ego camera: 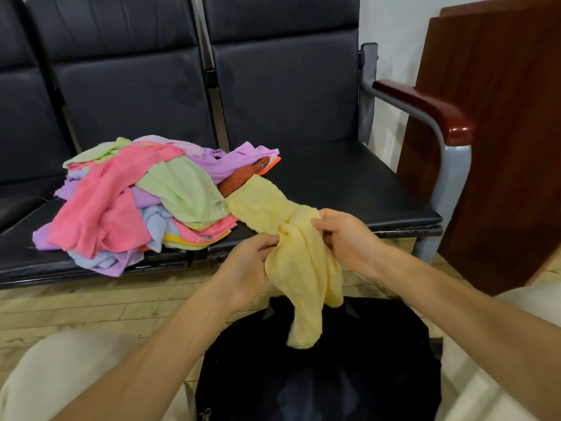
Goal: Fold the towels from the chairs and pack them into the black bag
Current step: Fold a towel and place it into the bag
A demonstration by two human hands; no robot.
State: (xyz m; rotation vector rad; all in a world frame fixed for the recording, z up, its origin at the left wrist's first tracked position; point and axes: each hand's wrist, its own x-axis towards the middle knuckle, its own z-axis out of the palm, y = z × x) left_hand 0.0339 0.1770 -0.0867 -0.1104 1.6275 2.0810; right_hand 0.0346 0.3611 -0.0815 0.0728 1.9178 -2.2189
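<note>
Here the person sat facing the row of black chairs (349, 183), and both hands were on one yellow towel (300, 256). The left hand (246, 268) pinched a gather of cloth at the towel's near edge, fingers curled round it. The right hand (343, 235) gripped the bunched middle from the other side, fingers closed over the fabric. Between the two grips the towel was crumpled, not spread. Its long axis ran slantwise: the far end trailed up and to the left onto the chair seat, touching the heap of coloured towels (130, 202), while the near end hung straight down over the black bag (318, 366) on the floor between the knees. As I judged it, the right hand was nearer the trailing end, so it would have to draw that length clear of the heap before any fold could begin.
</note>
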